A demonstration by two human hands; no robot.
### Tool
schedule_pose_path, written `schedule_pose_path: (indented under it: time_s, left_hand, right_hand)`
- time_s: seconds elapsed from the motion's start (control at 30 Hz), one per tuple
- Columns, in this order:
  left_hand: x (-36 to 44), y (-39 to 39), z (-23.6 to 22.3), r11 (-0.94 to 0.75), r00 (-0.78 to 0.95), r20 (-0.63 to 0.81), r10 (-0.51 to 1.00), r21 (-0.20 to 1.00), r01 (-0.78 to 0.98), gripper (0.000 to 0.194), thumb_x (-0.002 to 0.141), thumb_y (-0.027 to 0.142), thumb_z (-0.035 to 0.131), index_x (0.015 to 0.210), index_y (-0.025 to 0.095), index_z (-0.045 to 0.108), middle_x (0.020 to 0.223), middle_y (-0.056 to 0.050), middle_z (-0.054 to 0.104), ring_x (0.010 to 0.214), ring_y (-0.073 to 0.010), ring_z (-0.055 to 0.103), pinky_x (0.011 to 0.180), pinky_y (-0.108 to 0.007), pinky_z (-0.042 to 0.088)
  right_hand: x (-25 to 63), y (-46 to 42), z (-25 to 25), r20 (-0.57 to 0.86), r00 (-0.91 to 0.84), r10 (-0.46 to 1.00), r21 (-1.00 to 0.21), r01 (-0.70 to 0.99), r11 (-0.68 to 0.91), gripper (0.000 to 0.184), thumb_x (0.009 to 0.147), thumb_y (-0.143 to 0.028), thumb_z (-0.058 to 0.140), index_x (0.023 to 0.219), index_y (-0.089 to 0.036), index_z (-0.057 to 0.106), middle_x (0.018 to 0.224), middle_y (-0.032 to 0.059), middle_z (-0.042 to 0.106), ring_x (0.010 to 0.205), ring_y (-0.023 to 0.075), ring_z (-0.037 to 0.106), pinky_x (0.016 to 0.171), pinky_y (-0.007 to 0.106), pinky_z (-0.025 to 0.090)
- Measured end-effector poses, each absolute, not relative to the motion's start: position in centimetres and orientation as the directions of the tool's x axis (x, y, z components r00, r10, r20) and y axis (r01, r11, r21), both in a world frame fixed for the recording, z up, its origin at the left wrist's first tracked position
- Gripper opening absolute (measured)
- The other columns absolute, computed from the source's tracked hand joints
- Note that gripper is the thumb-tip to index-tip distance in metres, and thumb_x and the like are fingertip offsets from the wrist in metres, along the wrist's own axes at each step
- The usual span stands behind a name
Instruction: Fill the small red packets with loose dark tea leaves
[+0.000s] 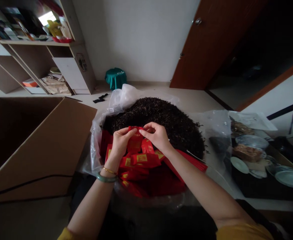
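Observation:
Between my hands is a small red packet (pixel 134 141) with gold print, held upright by its top edge. My left hand (pixel 121 141), with a gold bracelet and a green bangle at the wrist, pinches the packet's upper left. On the upper right corner, the thumb and fingers of my right hand (pixel 157 135) are closed. Several more red packets (pixel 142 159) with gold labels lie just below, in a red container or lining (pixel 166 180). Behind my hands rises a heap of dark dried leaves, like tea (pixel 158 113), inside a clear plastic bag (pixel 96 143).
A large open cardboard box (pixel 76 133) stands at the left. On the right, a dark tray (pixel 246 186) bears glass lids, small dishes and bowls of dried material. A green-covered stool or bin (pixel 115 78) is by the wall. Shelves (pixel 38 42) and a brown door (pixel 211 40) stand behind.

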State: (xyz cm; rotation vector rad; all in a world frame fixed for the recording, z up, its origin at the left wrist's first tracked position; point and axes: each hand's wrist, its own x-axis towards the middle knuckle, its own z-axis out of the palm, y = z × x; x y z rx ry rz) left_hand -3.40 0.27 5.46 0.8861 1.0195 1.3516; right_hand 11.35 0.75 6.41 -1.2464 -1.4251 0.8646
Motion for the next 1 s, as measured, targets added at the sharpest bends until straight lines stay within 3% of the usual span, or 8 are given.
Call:
schedule_pose_path:
  time_s: [0.3, 0.5, 0.6, 0.8, 1.0]
  left_hand:
    - [-3.1, 0.6, 4.7, 0.067, 0.047, -0.053, 0.997, 0.919, -0.389, 0.035, 0.054, 0.039, 0.085, 0.077, 0.014, 0.077, 0.068, -0.005, 0.074, 0.059, -0.013, 0.063, 0.059, -0.023, 0.048]
    - [-3.2, 0.6, 4.9, 0.092, 0.092, -0.059, 0.994, 0.911, -0.402, 0.034, 0.055, 0.041, 0.085, 0.075, 0.015, 0.077, 0.067, -0.004, 0.074, 0.056, -0.0115, 0.061, 0.057, -0.022, 0.048]
    - [-3.1, 0.6, 4.7, 0.057, 0.058, -0.036, 0.998, 0.904, -0.424, 0.033, 0.056, 0.04, 0.085, 0.076, 0.016, 0.077, 0.07, -0.004, 0.074, 0.058, -0.011, 0.062, 0.058, -0.021, 0.049]
    - [-2.5, 0.4, 4.6, 0.027, -0.02, -0.042, 0.999, 0.869, -0.494, 0.033, 0.055, 0.041, 0.085, 0.075, 0.016, 0.076, 0.067, -0.002, 0.072, 0.056, -0.0093, 0.06, 0.057, -0.02, 0.047]
    - [-2.2, 0.1, 4.8, -0.008, -0.012, 0.002, 1.0, 0.895, -0.446, 0.034, 0.056, 0.041, 0.084, 0.08, 0.017, 0.077, 0.077, -0.004, 0.075, 0.067, -0.0124, 0.064, 0.066, -0.023, 0.05]
  right_hand:
    - [11.6, 1.0, 6.0, 0.367, -0.003, 0.93, -0.891, 0.285, 0.353, 0.023, 0.073, -0.043, 0.068, 0.068, -0.02, 0.067, 0.076, 0.0036, 0.068, 0.068, 0.0173, 0.061, 0.07, 0.031, 0.051]
    - [11.8, 1.1, 5.8, 0.234, -0.061, 0.97, -0.959, 0.152, 0.241, 0.034, 0.067, -0.046, 0.073, 0.084, -0.02, 0.061, 0.078, 0.0023, 0.067, 0.071, 0.0159, 0.062, 0.068, 0.029, 0.05]
    - [11.5, 0.3, 5.9, 0.233, -0.037, 0.972, -0.965, 0.117, 0.236, 0.04, 0.063, -0.042, 0.076, 0.091, -0.02, 0.059, 0.087, 0.003, 0.068, 0.074, 0.0158, 0.063, 0.066, 0.028, 0.05]
    - [10.7, -0.8, 5.7, 0.327, 0.039, 0.944, -0.924, 0.224, 0.31, 0.022, 0.071, -0.039, 0.07, 0.081, -0.02, 0.065, 0.084, 0.0048, 0.069, 0.074, 0.0176, 0.062, 0.065, 0.029, 0.049]
    - [10.9, 0.0, 5.3, 0.409, 0.09, 0.908, -0.897, 0.223, 0.381, 0.026, 0.073, -0.047, 0.069, 0.068, -0.021, 0.067, 0.082, 0.0061, 0.068, 0.081, 0.0205, 0.063, 0.072, 0.032, 0.05]
